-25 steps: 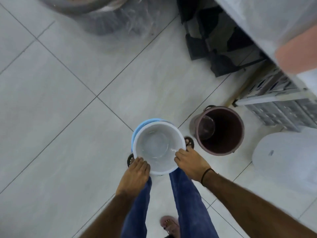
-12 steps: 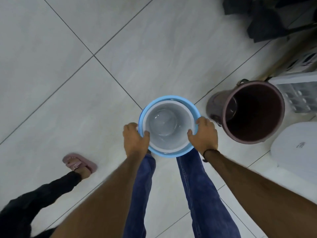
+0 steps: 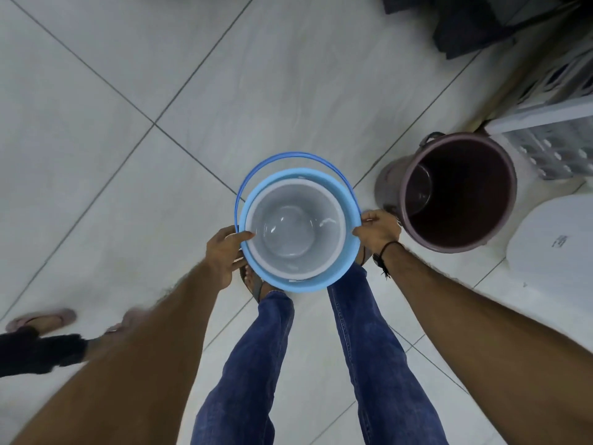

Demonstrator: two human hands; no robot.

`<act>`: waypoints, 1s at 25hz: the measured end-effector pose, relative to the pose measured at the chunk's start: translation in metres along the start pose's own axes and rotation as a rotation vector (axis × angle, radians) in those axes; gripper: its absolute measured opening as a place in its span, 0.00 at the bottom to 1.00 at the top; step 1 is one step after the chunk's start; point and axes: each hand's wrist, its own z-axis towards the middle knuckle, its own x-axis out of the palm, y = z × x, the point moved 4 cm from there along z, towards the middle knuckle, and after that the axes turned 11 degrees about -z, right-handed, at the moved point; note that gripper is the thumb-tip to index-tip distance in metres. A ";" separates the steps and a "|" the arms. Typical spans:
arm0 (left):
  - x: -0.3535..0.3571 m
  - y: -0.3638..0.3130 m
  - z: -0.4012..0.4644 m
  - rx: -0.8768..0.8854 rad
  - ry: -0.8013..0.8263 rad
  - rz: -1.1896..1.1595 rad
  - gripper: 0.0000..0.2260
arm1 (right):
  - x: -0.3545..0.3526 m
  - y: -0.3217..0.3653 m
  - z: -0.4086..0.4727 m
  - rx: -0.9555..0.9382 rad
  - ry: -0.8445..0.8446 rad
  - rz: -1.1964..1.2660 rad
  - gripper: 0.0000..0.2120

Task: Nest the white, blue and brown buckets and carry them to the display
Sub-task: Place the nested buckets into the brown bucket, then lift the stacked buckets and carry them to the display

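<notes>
The white bucket (image 3: 296, 231) sits nested inside the light blue bucket (image 3: 345, 200), whose blue wire handle arcs over the far side. I hold the pair above my legs. My left hand (image 3: 224, 255) grips the blue rim on the left, thumb over the edge. My right hand (image 3: 378, 228) grips the rim on the right. The brown bucket (image 3: 449, 194) stands upright on the floor just right of my right hand, apart from the nested pair.
A white lid-like object (image 3: 555, 248) lies right of the brown bucket. White perforated crates (image 3: 545, 139) and dark items (image 3: 475, 24) line the upper right. Another person's feet in pink sandals (image 3: 41, 319) stand at the lower left on the tiled floor.
The nested white and blue buckets have risen from the floor toward me. The blue handle now shows over the far side. The other person's feet came into view.
</notes>
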 end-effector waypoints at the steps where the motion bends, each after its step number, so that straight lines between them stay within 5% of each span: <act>1: 0.001 -0.015 -0.013 0.030 0.002 0.029 0.18 | -0.009 0.004 -0.005 0.021 0.039 0.061 0.12; 7: 0.032 -0.110 -0.144 0.163 0.068 0.178 0.25 | -0.119 0.044 -0.072 0.042 0.149 0.326 0.11; 13: 0.142 -0.164 -0.282 0.305 0.190 0.289 0.22 | -0.292 0.040 -0.125 0.042 -0.036 0.475 0.11; 19: 0.279 -0.126 -0.324 0.345 0.344 0.373 0.22 | -0.409 -0.041 -0.106 0.123 -0.261 0.449 0.07; 25: 0.359 -0.047 -0.247 0.305 0.306 0.503 0.27 | -0.394 -0.125 -0.024 0.261 -0.234 0.403 0.09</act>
